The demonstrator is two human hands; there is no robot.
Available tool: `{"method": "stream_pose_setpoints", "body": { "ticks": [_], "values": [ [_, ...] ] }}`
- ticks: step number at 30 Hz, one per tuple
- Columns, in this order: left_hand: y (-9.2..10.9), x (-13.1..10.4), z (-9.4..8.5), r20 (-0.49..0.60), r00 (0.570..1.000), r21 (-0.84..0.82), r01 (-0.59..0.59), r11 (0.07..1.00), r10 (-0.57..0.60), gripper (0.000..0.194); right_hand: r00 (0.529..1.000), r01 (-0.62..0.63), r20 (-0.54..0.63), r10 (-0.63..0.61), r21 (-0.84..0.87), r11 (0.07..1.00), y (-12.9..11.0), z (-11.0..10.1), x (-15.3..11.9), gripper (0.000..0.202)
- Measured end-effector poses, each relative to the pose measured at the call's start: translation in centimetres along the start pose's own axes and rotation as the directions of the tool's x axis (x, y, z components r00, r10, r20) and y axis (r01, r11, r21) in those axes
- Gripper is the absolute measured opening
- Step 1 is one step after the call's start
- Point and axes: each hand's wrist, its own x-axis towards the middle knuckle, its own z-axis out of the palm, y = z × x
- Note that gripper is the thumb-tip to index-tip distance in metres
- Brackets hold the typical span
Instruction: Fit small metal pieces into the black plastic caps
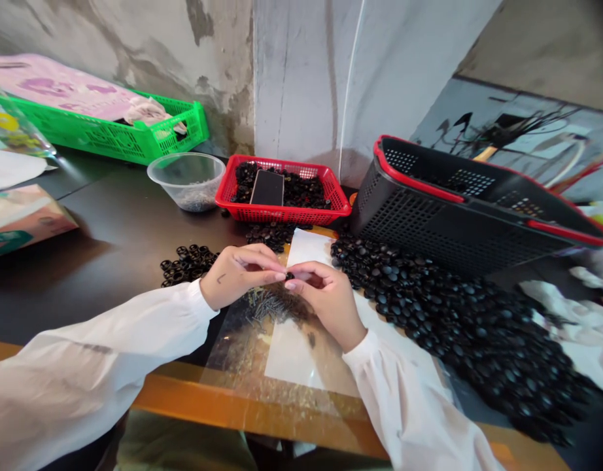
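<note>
Holds a small, black, roundish piece [289, 276] where the fingertips of both hands meet, near the middle of the view; too small to make out its detail. Reaches in from the lower left with one arm in a loose white cloth sleeve [120, 347], slanting up toward the right. Extends the left hand [235, 273] nearly straight from the wrist, back of the hand upward, index finger laid over the thumb, gap closed to a narrow pinch at the piece. Comes in from the lower right with the other arm, likewise in a white cloth sleeve [397, 392], angled up and leftward. Bends the right hand [328, 293] more at the fingers, with thumb and index tip drawn together on the piece from the opposite side. Meets fingertip to fingertip over a loose heap of thin metal pins [269, 307], with a flat sheet of white paper [292, 353] just beside, on the dark tabletop [105, 261]. Next to the left wrist, a cluster of black, ring-shaped parts [188, 265]; to the right of the right hand, a broad spread of glossy, black, round parts [458, 320]. Beyond both hands, a red, perforated plastic basket [301, 214] full of small black parts, with a dark, flat, rectangular phone [267, 188] on top.
</note>
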Motion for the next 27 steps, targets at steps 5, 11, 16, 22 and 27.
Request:
{"method": "stream_pose_setpoints", "body": {
  "ticks": [5,11,16,22,27],
  "values": [
    [0.3,-0.1,0.0,0.014,0.998,0.082,-0.064,0.995,0.063,0.007,0.996,-0.083,-0.018,0.085,0.067,0.994,-0.1,-0.1,0.0,0.019],
    [0.5,-0.2,0.0,0.011,0.984,0.152,-0.175,0.973,0.176,0.008,0.986,-0.162,0.06,0.155,0.138,0.977,-0.2,-0.3,0.0,0.027],
    [1.1,0.6,-1.0,0.135,0.973,0.222,-0.215,0.951,0.188,0.022,0.981,-0.188,0.08,0.174,0.218,0.958,0.1,-0.4,0.4,0.03],
    [2.6,3.0,-8.4,0.328,0.943,0.731,-0.293,0.616,0.06,0.023,0.984,-0.173,0.01,0.18,0.32,0.931,0.3,-0.7,0.8,0.032],
    [1.2,3.2,-12.1,0.247,0.948,0.898,-0.145,0.416,-0.202,0.038,0.984,-0.173,0.018,0.177,0.327,0.929,0.2,-0.5,0.7,0.031]
  ]
}}
